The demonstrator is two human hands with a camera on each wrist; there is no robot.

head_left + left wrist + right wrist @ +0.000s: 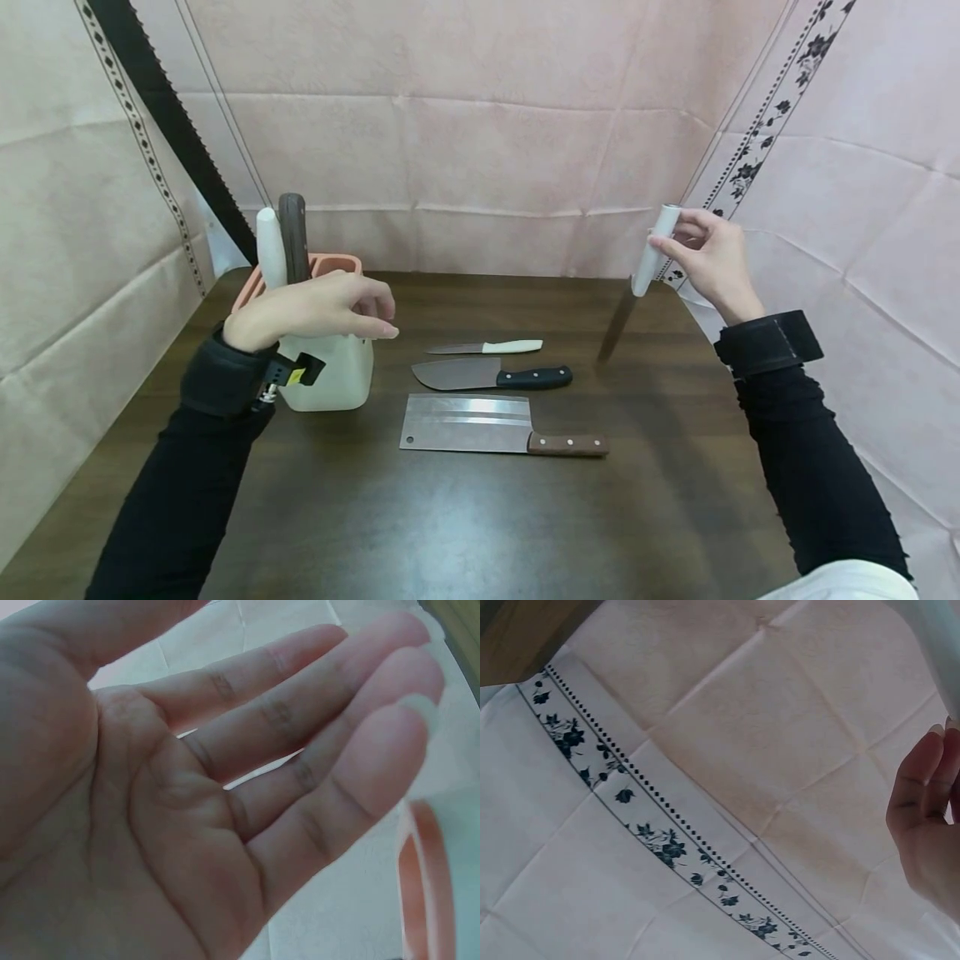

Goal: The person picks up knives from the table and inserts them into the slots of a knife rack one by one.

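Observation:
My right hand pinches the white handle of a knife between thumb and fingers, at the table's far right. Its blade points down and slightly left, apparently above the tabletop. The right wrist view catches only part of that hand and the pale handle. At the left, my left hand hovers in front of a pale green knife holder with a pink rim, partly hiding it. Its fingers are relaxed and the palm holds nothing. A white handle and a dark grey handle stick up from the holder.
Mid-table lie a small paring knife with a white handle, a wide-bladed knife with a black handle, and a cleaver with a wooden handle. Their blades point left. Pale cloth hangs around the wooden table.

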